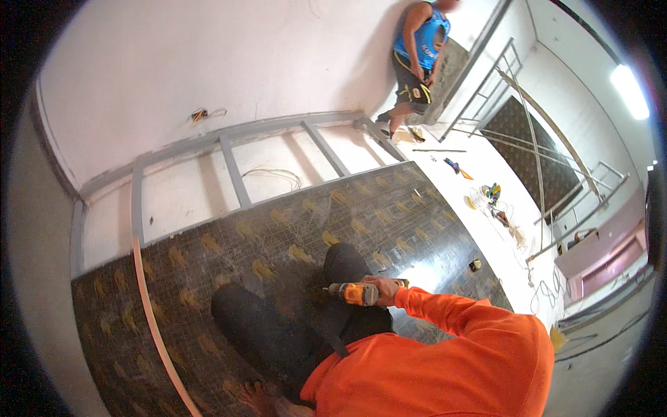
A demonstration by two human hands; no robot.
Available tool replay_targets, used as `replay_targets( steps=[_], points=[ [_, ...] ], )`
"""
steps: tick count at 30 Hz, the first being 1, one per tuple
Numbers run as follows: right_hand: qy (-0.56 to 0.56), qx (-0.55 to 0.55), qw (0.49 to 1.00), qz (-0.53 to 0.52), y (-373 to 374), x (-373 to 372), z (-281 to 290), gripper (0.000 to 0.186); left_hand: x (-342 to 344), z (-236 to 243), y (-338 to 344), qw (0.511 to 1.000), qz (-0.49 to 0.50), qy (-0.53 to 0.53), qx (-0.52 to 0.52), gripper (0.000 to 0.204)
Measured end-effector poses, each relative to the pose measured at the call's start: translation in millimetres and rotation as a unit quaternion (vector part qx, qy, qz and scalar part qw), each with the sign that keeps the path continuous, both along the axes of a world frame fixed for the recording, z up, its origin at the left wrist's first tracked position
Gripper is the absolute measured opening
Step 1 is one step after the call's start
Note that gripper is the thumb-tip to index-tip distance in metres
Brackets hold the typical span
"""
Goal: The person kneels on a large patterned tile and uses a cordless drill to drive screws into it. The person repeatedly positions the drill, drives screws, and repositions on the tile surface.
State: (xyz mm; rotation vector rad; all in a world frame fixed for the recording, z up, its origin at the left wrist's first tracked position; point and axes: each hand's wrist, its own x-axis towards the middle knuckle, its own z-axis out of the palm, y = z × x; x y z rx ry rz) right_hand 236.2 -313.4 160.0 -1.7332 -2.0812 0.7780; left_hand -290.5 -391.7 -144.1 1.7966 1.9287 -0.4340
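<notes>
head: right hand around drill

Orange-and-black drill (nose leftward)

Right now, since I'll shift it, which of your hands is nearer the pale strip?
Left. The left hand is a short way right of the pale strip; the right hand is farther right, holding a drill.

Lit lamp upper right; scaffold, apparently metal.
</notes>
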Motion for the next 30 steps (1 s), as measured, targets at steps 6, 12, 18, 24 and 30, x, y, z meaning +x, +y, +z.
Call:
replay_targets(
  steps=[6,12,18,24,30],
  points=[
    [-0.018,-0.012,0.999,-0.049,-23,-4,20,0.047,36,-9,53,0.998,0.029,-0.032,0.055,0.046],
    [0.153,0.012,0.965,-0.211,-24,-10,87,0.046,55,3,76,0.993,0.051,-0.029,0.107,0.052],
    [-0.161,0.096,0.958,-0.219,42,38,147,0.034,58,-29,75,0.983,0.099,0.004,0.155,0.058],
    [-0.207,0.048,0.974,-0.076,104,85,63,0.047,31,-30,34,0.961,0.155,0.085,0.214,0.064],
    [-0.186,-0.024,0.978,0.092,92,100,-54,0.047,-11,-27,-15,0.953,0.173,0.173,0.179,0.07]
  ],
)
